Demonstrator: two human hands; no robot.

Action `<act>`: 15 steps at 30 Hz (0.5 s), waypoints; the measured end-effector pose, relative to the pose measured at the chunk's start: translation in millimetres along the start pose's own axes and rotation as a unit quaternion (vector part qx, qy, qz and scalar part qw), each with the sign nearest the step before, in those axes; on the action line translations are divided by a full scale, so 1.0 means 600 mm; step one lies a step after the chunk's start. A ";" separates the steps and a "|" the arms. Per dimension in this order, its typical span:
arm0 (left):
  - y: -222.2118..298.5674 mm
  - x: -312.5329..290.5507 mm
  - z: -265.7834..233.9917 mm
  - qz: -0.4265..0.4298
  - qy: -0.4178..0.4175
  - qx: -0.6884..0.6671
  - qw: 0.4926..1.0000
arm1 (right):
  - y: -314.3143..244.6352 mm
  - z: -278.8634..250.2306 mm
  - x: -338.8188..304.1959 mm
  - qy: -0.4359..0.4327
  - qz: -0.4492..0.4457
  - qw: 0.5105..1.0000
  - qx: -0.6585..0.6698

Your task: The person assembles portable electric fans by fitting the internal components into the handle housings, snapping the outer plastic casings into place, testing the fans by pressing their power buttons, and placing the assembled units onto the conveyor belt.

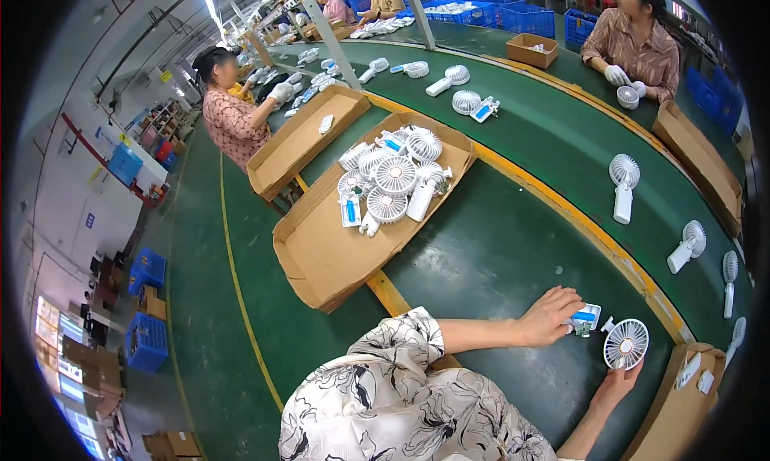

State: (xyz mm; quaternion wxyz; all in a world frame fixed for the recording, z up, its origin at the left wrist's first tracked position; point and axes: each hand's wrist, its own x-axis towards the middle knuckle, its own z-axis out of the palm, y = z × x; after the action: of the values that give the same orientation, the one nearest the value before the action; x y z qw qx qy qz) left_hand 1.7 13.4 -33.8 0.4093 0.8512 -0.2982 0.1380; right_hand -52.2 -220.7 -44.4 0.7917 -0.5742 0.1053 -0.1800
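My right hand (616, 383) grips the lower rim of a white round fan head (636, 350) with a caged grille. Just left of it, my left hand (552, 316) is closed on the fan's opened white handle shell (593, 310). A blue battery (583, 316) and a small green circuit board (583, 329) show inside the shell. The fingertips of my left hand partly cover this shell. Both hands are over the dark green worktop (481, 244). Whether wires join the head and the handle cannot be made out.
A cardboard tray (309, 256) holds a heap of white fans (395, 174), some opened. At right, another box (670, 413) contains white shell pieces (688, 371). Beyond a yellow edge, a green conveyor (553, 144) carries spaced handheld fans (623, 188). Co-workers (642, 48) sit across and further left.
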 end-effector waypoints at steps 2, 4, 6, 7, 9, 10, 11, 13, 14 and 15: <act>-0.001 0.002 0.002 0.005 0.010 -0.011 1.000 | 0.006 -0.005 0.002 0.005 0.000 1.000 -0.009; -0.001 0.001 0.012 0.012 0.011 -0.037 0.999 | 0.001 -0.015 -0.007 0.011 0.000 1.000 -0.004; -0.005 0.003 0.025 -0.001 0.027 -0.067 0.997 | -0.006 -0.019 -0.016 0.017 0.000 1.000 0.003; -0.016 0.005 0.030 0.039 0.062 -0.037 0.997 | 0.000 -0.019 -0.010 0.033 0.002 0.999 -0.001; -0.012 0.011 0.005 -0.013 0.070 -0.074 0.995 | 0.008 0.008 -0.004 0.018 0.013 0.999 0.038; -0.011 0.011 -0.008 -0.044 0.054 -0.076 0.995 | 0.002 0.021 0.000 0.012 -0.004 0.997 0.074; -0.023 0.009 -0.017 -0.016 0.065 -0.050 0.997 | -0.002 0.041 0.004 0.016 0.012 0.997 0.081; 0.014 0.025 -0.036 -0.071 0.042 -0.016 0.997 | -0.013 0.048 0.008 0.035 0.024 0.996 0.074; 0.029 0.027 -0.036 -0.092 0.037 0.021 0.995 | -0.028 0.054 0.007 0.051 0.038 0.995 0.072; 0.038 0.031 -0.039 -0.120 -0.065 0.035 0.990 | -0.027 0.044 0.009 0.063 0.025 0.996 0.062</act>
State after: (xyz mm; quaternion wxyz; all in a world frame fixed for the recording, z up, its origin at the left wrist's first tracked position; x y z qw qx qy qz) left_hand 2.1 13.2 3.6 0.3725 0.9017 -0.2152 0.0431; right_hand -39.7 -204.3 -20.6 0.8218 -0.5087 0.1581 -0.2022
